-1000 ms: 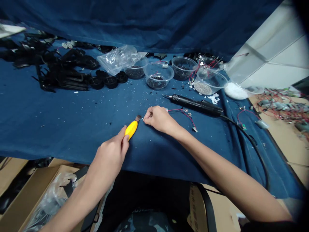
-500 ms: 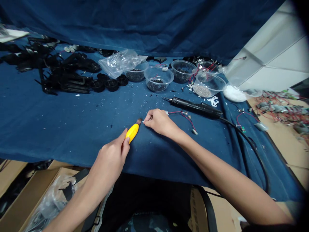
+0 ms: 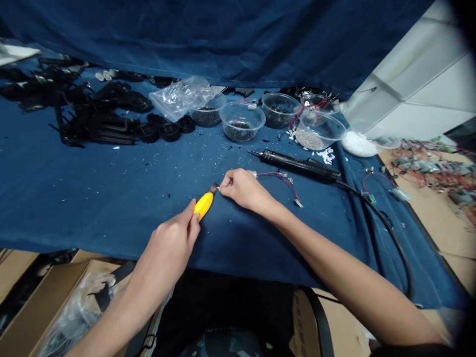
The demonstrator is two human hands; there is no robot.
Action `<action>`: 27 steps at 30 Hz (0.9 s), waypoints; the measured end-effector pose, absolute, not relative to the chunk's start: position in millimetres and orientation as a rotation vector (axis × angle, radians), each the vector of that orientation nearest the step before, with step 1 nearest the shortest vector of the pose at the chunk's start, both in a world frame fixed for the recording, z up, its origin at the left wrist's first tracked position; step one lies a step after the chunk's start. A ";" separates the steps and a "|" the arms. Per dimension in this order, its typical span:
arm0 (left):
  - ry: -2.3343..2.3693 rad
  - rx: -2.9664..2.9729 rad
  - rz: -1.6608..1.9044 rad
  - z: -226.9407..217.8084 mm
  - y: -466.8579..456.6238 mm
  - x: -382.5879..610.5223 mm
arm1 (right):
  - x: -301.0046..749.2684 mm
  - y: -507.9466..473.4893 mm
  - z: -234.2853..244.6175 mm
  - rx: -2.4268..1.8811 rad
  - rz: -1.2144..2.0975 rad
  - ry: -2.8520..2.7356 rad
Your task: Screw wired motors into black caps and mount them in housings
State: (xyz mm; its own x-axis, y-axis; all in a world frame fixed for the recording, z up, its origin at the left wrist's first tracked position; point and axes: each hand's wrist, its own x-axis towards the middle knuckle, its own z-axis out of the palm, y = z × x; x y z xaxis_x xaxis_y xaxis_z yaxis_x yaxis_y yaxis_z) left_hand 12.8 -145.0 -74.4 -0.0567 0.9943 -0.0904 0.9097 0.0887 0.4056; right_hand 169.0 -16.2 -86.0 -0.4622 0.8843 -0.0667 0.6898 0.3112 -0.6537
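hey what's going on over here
A person is working with both hands over a blue cloth. The left hand grips a yellow-handled blade, its tip right by the right hand, which pinches a tiny pale bit too small to identify. Whether blade and bit touch is unclear. Beyond the right hand lie some red wires and a black power screwdriver, with clear plastic bowls behind.
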 end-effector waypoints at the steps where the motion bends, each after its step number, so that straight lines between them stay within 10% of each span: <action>1: 2.024 1.909 0.335 -75.0 -145.3 12.7 | 168.7 -16.2 -86.3 -1.415 0.900 -2.277; 27: 1.960 1.929 0.357 -77.9 -144.2 3.8 | 168.5 -18.5 -88.1 -1.375 0.851 -2.300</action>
